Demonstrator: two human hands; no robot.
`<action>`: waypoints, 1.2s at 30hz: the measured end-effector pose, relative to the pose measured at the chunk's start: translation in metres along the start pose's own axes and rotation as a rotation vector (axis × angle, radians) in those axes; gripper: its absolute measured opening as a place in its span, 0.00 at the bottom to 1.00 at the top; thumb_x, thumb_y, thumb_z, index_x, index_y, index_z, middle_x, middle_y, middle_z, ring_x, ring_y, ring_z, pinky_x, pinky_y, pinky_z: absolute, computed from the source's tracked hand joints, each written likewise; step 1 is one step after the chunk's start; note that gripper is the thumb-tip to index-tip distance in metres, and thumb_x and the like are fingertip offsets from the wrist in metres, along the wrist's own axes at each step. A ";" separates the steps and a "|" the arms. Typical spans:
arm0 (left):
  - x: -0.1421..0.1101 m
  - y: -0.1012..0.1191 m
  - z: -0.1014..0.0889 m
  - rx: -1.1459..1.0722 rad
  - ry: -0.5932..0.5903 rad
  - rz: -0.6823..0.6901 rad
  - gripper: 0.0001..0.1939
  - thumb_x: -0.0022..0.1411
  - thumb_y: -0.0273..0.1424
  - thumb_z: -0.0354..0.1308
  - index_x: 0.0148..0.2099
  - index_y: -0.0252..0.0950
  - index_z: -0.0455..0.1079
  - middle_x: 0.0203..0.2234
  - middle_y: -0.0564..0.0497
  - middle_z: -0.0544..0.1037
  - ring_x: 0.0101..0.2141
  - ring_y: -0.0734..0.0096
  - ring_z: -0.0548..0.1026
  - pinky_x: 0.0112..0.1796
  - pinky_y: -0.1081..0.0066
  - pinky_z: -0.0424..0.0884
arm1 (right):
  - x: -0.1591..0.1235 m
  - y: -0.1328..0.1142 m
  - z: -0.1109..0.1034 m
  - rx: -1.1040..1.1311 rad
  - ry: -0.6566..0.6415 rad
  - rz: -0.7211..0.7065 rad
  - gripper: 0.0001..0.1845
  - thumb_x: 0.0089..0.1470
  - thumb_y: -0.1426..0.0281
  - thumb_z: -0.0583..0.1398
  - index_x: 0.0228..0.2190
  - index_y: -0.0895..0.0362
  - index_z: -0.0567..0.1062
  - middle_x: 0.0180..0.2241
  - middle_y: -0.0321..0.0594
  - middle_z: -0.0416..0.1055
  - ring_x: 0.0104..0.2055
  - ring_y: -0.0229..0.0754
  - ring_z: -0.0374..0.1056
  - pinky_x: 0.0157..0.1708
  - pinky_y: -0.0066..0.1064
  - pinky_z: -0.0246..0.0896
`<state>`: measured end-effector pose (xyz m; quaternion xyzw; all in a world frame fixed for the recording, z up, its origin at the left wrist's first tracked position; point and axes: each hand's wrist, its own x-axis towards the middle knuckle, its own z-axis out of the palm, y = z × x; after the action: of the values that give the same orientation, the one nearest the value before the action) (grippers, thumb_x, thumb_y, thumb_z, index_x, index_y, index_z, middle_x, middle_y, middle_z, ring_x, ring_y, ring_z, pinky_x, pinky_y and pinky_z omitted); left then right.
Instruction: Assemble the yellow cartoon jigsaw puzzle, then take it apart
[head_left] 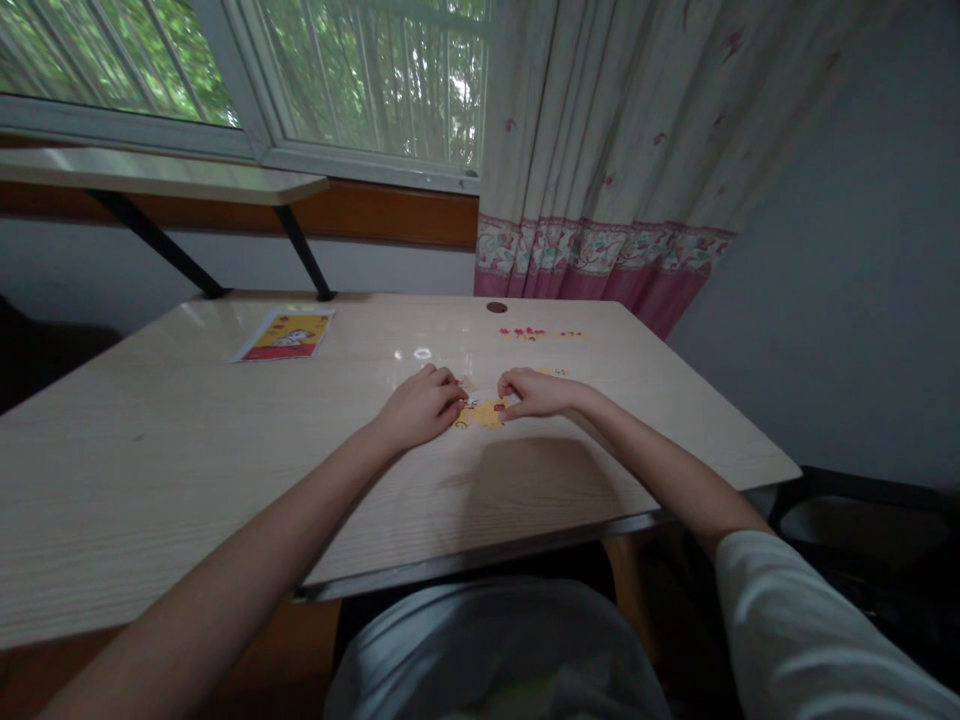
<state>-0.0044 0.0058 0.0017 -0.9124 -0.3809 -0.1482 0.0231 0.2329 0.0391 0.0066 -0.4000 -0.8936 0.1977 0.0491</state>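
Small yellow puzzle pieces (pixel 482 413) lie together on the wooden desk in the middle of the head view, with bits of red and white print on them. At their left edge my left hand (pixel 421 405) is closed, thumb and fingertips on the pieces. My right hand (pixel 538 393) curls at the right edge, its thumb and forefinger bent about a yellow piece with a red patch (pixel 500 407). The hands are a short way apart. Fingertips partly hide the outer pieces, so their exact outlines cannot be made out.
Beyond my right hand lie a yellow piece (pixel 556 372) and a row of red and yellow pieces (pixel 525 332). A yellow and red picture sheet (pixel 289 335) rests at the back left. Behind the desk (pixel 225 450) are a raised shelf (pixel 172 175), a window and a curtain (pixel 600 240).
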 end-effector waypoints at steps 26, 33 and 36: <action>0.005 0.008 0.001 -0.347 0.072 -0.049 0.14 0.62 0.32 0.49 0.32 0.34 0.74 0.25 0.49 0.76 0.31 0.67 0.70 0.40 0.65 0.62 | 0.002 -0.012 0.009 0.410 0.146 -0.034 0.13 0.48 0.66 0.61 0.33 0.63 0.75 0.24 0.36 0.69 0.25 0.32 0.60 0.26 0.23 0.52; 0.005 0.014 -0.002 -0.388 0.080 -0.145 0.14 0.60 0.37 0.52 0.34 0.36 0.76 0.27 0.49 0.77 0.32 0.65 0.70 0.36 0.67 0.64 | 0.004 -0.023 0.015 0.625 0.217 -0.020 0.13 0.44 0.65 0.63 0.31 0.62 0.75 0.24 0.35 0.70 0.25 0.32 0.63 0.26 0.23 0.56; 0.005 0.014 -0.001 -0.411 0.104 -0.174 0.12 0.59 0.35 0.53 0.32 0.36 0.76 0.26 0.50 0.77 0.32 0.66 0.70 0.35 0.68 0.64 | 0.005 -0.027 0.016 0.764 0.259 -0.005 0.14 0.41 0.65 0.65 0.31 0.62 0.74 0.23 0.35 0.70 0.25 0.31 0.64 0.25 0.23 0.57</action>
<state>0.0091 -0.0009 0.0051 -0.8527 -0.4183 -0.2711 -0.1564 0.2065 0.0218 0.0026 -0.3726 -0.7431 0.4635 0.3070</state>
